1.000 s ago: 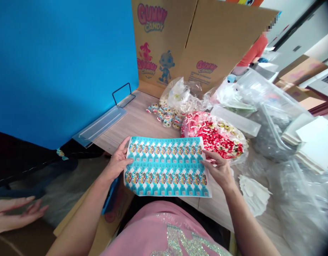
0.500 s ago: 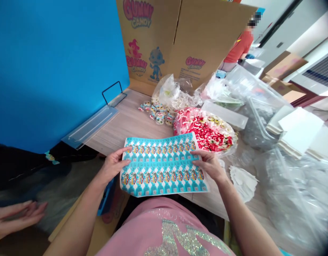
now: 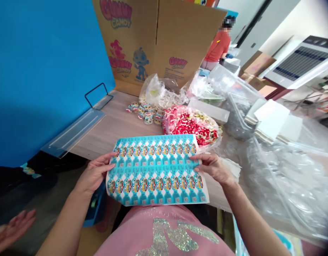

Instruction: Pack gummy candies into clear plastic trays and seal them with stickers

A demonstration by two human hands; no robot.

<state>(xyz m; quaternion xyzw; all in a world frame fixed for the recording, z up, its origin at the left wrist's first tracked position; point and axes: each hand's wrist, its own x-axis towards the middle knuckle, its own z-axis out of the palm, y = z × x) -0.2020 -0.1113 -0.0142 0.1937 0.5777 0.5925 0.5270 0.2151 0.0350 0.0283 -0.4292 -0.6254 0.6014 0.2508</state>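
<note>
Sticker sheet (image 3: 155,170), turquoise with two bands of cartoon labels, is held flat in both hands over the near edge of the wooden table (image 3: 118,124), just above the person's pink shirt (image 3: 164,231).

Left hand (image 3: 96,174): grips the sheet's left edge, thumb on top, fingers curled under; thumb and fingers pinch the sheet. Right hand (image 3: 213,167): grips the right edge the same way, thumb lying across the printed face, other fingers underneath and mostly hidden.

Change vs 1 s ago: the grip is the same, same edges, same pinch. The sheet has come down and toward the body, and its near edge now overlaps the shirt instead of sitting over the tabletop. The camera has swung right too, so the blue divider panel (image 3: 46,71) and the Gummy Candy carton (image 3: 153,39) sit further left in the view. Read: the sheet is only being repositioned and looked over; no label peeled, none visibly missing.

Around it: a bag of red and white gummies (image 3: 190,124) just beyond the sheet's far right corner, and loose wrapped round candies (image 3: 145,112) beside it. Clear plastic bags (image 3: 281,177) are piled on the right.

Another person's hand (image 3: 11,231) is at lower left, fingers spread, well apart from the sheet. A co-worker in an orange shirt (image 3: 216,48) is far back.
</note>
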